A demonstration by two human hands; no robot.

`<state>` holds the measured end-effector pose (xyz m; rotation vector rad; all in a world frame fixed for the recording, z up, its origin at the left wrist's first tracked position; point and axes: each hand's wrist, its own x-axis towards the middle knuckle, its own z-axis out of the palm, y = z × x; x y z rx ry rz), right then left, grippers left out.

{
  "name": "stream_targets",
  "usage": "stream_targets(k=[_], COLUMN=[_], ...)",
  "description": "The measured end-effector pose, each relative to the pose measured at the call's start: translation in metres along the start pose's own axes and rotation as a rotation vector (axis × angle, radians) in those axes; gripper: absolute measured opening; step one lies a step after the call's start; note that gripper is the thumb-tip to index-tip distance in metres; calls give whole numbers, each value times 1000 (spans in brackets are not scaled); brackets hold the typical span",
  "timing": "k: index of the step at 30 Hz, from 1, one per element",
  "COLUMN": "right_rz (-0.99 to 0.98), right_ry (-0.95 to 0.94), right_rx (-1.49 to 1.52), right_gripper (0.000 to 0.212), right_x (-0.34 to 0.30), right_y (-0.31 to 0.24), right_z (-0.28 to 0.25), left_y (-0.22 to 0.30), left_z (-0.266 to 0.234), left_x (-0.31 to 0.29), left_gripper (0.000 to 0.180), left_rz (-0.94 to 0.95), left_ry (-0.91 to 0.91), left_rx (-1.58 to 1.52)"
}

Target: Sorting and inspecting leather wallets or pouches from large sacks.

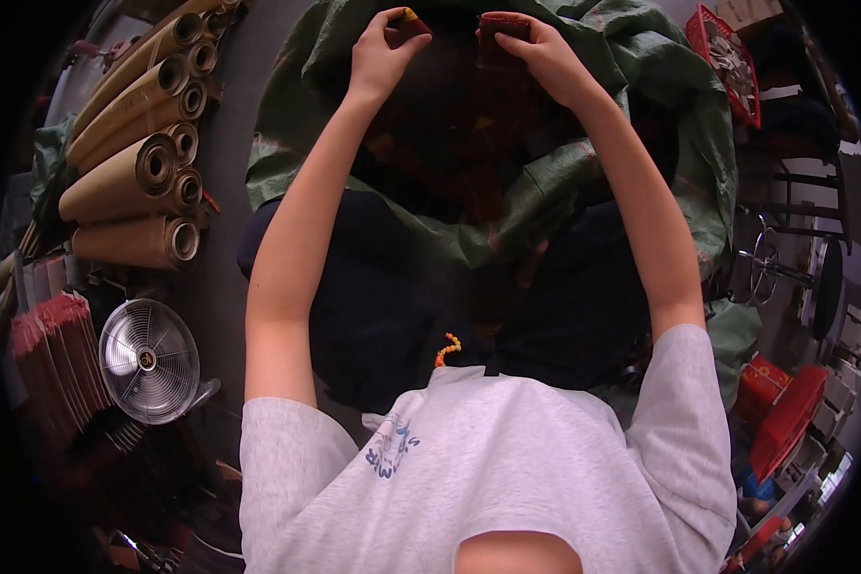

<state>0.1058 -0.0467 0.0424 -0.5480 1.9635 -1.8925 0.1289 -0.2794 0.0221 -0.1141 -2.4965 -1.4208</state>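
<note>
My left hand (378, 65) is raised at the top of the view, its thumb and fingers closed on a small dark red piece with a yellow edge (413, 26). Across a gap, my right hand (548, 59) pinches a dark red flat rectangular piece (494, 50) between thumb and fingers. Both hands are over the mouth of a large green woven sack (641, 50), which lies wide between and beyond my knees. Dark red pieces (478, 158) show dimly inside it, too dark to make out one by one.
Several rolls of brown material (124, 182) are stacked at the left, above a round metal fan (149, 362) and a reddish stack of sheets (59, 349). A red plastic basket (727, 67) of small pieces stands at far right. Lower right are red boxes (789, 421) and a wheeled stool (770, 260).
</note>
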Motion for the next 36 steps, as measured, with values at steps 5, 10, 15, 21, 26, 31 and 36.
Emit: stream_targets(k=[5,10,15,21,26,31,36], right_rz=[170,126,94,-59,183,188,128], right_ry=[124,169,-34,-143,74,256,252], right_rx=[285,732,516,392,336,77,-1217], right_gripper=[29,30,43,48,26,20,85], right_x=[3,7,2,-3,-4,-9,-21], right_y=[5,1,-11,-23,-25,-26,22], right_z=[8,23,27,15,12,4,-3], left_y=[-4,71,30,70,42,20,-50], left_z=[0,18,36,-7,-6,-24,-19], left_x=[-2,-26,-12,-13,-5,0,5], left_gripper=[48,62,57,50,24,23,61], left_rz=[481,173,613,-209,-222,-396,-159], left_ry=[526,-179,-250,-519,-324,34,-459], left_rx=[741,-68,-534,-661,-626,-554,-168])
